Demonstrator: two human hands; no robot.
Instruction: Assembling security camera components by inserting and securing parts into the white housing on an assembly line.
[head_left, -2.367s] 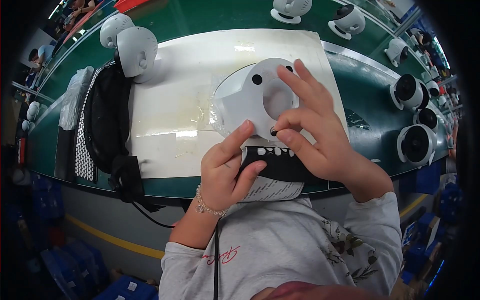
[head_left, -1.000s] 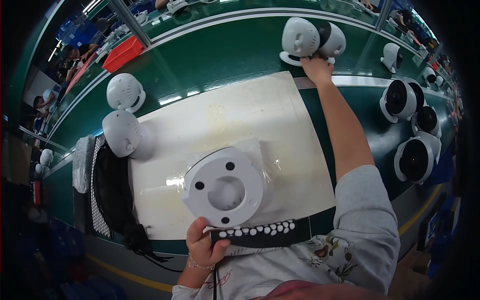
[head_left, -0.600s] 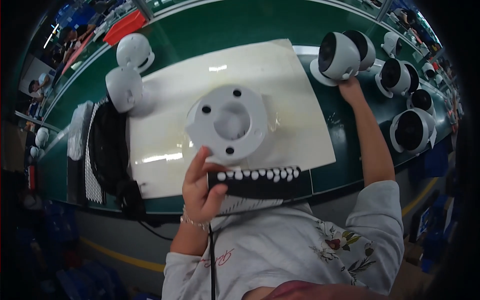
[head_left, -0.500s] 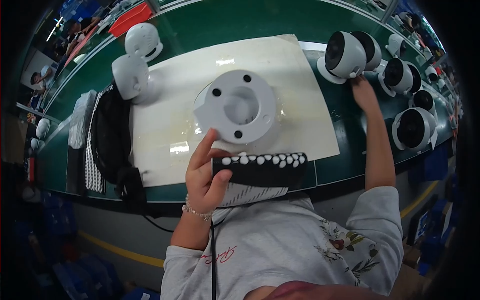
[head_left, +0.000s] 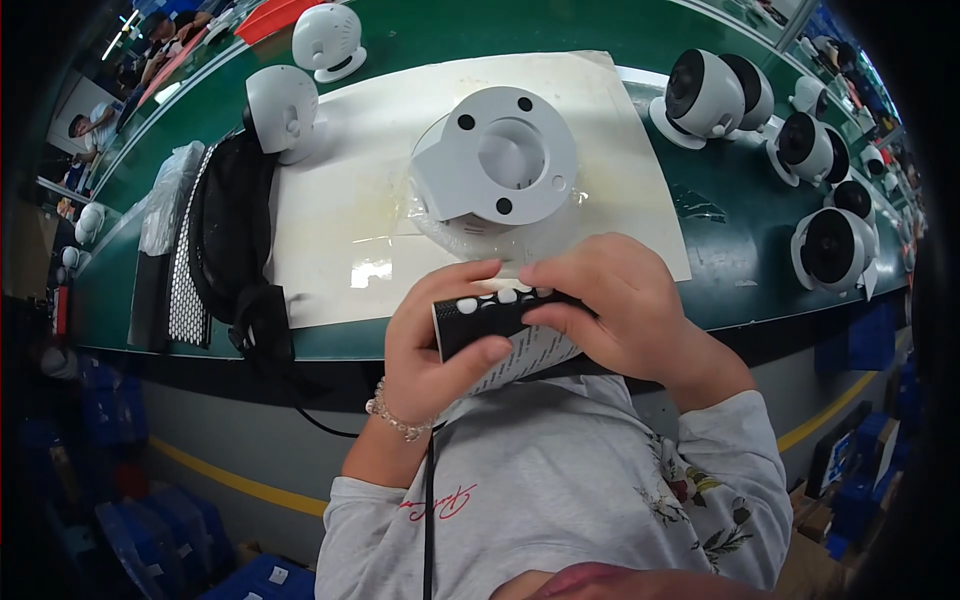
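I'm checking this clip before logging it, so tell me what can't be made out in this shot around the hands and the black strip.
Head view only:
- Black strip: its right end is hidden under the right hand; its white dots are too small to identify.
- Paper under the strip: mostly covered by both hands.
- Left hand: its palm side faces away.
- White housing: its underside is unseen; its lower edge blurs into clear wrap.
- Cameras at right: bent by the rim.

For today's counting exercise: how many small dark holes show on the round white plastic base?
4 holes ring the round white plastic base: upper left, upper right, lower right, lower left; none seems hidden.
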